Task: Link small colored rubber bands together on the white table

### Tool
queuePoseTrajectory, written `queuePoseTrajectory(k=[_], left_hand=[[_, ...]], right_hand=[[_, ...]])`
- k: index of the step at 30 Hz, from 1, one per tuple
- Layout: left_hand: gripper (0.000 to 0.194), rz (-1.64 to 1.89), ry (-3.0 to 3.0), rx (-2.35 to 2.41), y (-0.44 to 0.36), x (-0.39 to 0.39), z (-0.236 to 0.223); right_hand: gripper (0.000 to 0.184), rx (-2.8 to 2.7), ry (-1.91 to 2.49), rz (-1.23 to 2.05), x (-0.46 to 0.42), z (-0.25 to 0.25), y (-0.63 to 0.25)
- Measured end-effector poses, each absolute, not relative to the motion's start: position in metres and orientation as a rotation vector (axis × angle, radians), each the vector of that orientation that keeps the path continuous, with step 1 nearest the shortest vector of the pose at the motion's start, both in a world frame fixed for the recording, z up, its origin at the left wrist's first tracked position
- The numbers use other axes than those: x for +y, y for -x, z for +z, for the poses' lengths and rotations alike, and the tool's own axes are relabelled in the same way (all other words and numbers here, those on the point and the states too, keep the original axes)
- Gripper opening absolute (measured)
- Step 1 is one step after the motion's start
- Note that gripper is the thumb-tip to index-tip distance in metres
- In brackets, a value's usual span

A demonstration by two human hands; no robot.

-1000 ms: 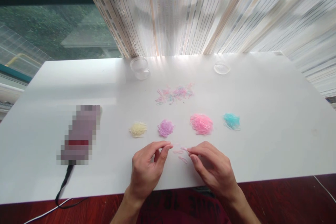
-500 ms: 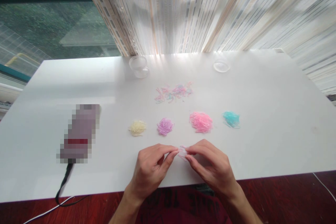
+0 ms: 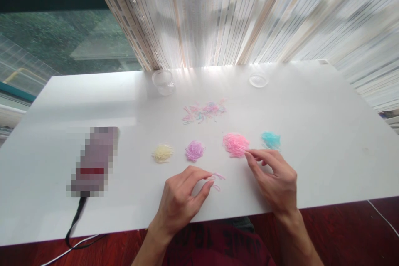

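My left hand (image 3: pixel 186 193) is over the near part of the table, thumb and forefinger a little apart. At its fingertips lie a few thin pinkish-purple bands (image 3: pixel 219 176), like small rubber bands, on the white surface. My right hand (image 3: pixel 276 174) is pinched at the near right edge of a pink pile of bands (image 3: pixel 236 144); whatever its fingertips hold blends into the pile. To the left are a purple pile (image 3: pixel 195 151) and a pale yellow pile (image 3: pixel 163 153). A turquoise pile (image 3: pixel 271 139) sits just beyond my right hand.
Farther back, mixed-colour bands (image 3: pixel 204 111) are spread loosely on the white table (image 3: pixel 311 133). Clear plastic containers (image 3: pixel 163 78) stand at the back left, and a clear round lid or dish (image 3: pixel 258 80) at the back right. A pixelated device (image 3: pixel 95 160) with a black cable lies left.
My right hand has moved away from the left hand, right and forward to the pink pile. My left hand stays in place, its thumb and forefinger now slightly farther apart.
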State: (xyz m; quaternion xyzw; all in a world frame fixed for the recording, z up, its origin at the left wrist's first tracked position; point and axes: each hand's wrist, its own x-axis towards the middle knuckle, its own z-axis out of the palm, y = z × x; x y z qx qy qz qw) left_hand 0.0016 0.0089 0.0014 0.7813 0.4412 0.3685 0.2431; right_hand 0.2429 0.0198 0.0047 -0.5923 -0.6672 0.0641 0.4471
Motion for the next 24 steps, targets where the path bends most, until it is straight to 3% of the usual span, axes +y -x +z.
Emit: queuePoseTrajectory(k=[10,15,24], left_hand=[[0.016,0.957,-2.29,1.279,-0.004,0.006,-0.001],[0.022,0.931,-2.382,1.372,-0.008,0.005,-0.001],[0.009,0.893,-2.371,1.428,-0.008,0.003,-0.004]], right_hand=[[0.008,-1.606,1.527,0.121,0.01,0.004,-0.242],[0.014,-1.788,1.399,0.294,-0.004,0.001,-0.234],[0.017,-2.022,1.262,0.515,-0.009,-0.003,-0.214]])
